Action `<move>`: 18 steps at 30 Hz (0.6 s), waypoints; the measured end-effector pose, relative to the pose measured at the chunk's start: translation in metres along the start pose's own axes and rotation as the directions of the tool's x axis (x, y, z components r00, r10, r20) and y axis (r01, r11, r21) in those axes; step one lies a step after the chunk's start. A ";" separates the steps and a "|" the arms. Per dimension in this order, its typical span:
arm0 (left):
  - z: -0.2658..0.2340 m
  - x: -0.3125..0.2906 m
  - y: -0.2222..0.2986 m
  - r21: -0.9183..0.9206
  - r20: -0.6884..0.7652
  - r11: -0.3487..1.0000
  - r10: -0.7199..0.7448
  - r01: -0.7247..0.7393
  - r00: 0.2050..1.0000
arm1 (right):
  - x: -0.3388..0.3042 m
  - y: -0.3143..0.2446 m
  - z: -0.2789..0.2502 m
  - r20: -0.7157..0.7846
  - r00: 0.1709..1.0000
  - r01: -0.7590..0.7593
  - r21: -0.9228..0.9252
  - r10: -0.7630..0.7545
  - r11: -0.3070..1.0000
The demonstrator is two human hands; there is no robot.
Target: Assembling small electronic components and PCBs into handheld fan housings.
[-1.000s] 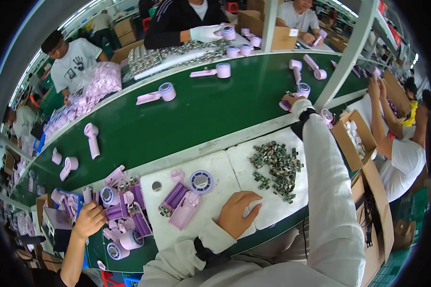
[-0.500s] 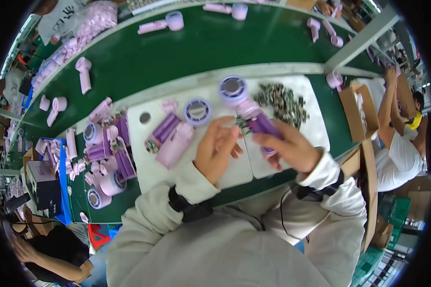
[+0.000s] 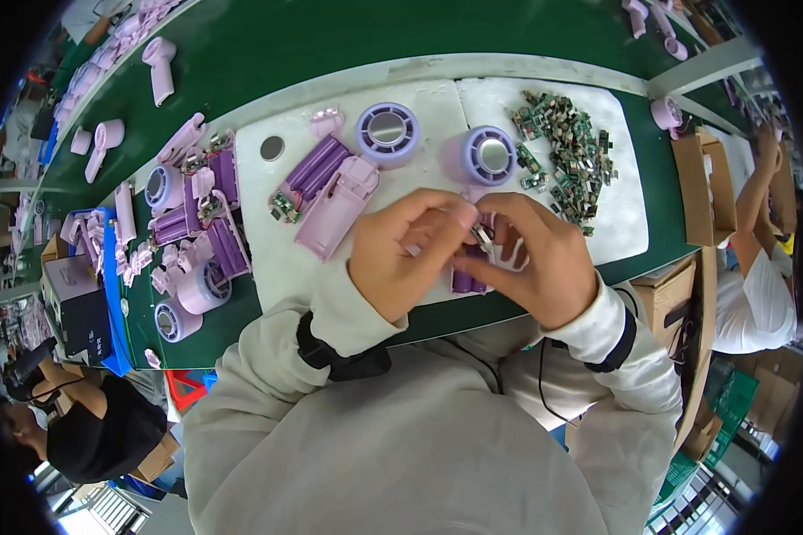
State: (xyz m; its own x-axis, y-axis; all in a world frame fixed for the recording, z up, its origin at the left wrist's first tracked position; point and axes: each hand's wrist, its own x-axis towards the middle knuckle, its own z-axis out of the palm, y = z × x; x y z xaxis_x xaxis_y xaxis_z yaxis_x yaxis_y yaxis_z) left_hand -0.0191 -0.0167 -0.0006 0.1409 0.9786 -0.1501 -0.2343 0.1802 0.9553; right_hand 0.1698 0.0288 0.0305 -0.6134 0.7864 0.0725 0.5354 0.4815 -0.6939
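Our right hand curls round the lilac fan, its head over the white board; our left hand draws its fingertips in beside it, gripping what we cannot tell. Green circuit boards crowd the right, an opened handle the left. Farther left, pale printing marks a dark box; beyond, lilac pieces lie on the green belt.

Green table under white boards and piled lilac parts
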 end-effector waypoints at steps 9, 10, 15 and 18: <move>-0.014 0.012 -0.003 0.534 0.041 0.790 0.330 -0.300 0.943 | -0.001 0.024 -0.020 0.217 0.936 -0.350 0.510 0.277 0.785; -0.014 0.015 -0.005 0.611 0.144 0.697 0.368 -0.375 0.919 | -0.001 0.027 -0.020 0.214 0.936 -0.352 0.512 0.281 0.783; -0.013 0.019 -0.005 0.651 0.254 0.608 0.390 -0.455 0.885 | 0.003 0.038 -0.017 0.284 0.919 -0.395 0.675 0.276 0.623; -0.015 0.019 -0.009 0.670 0.195 0.609 0.408 -0.425 0.892 | 0.004 0.042 -0.018 0.285 0.918 -0.394 0.734 0.275 0.553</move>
State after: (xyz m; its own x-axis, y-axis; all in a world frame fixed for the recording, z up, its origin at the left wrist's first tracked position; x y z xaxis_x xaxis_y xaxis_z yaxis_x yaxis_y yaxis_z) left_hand -0.0287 0.0023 -0.0156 0.2173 0.9270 0.3057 0.4414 -0.3726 0.8163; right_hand 0.1996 0.0592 0.0146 -0.5814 0.7442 -0.3289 0.1111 -0.3279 -0.9382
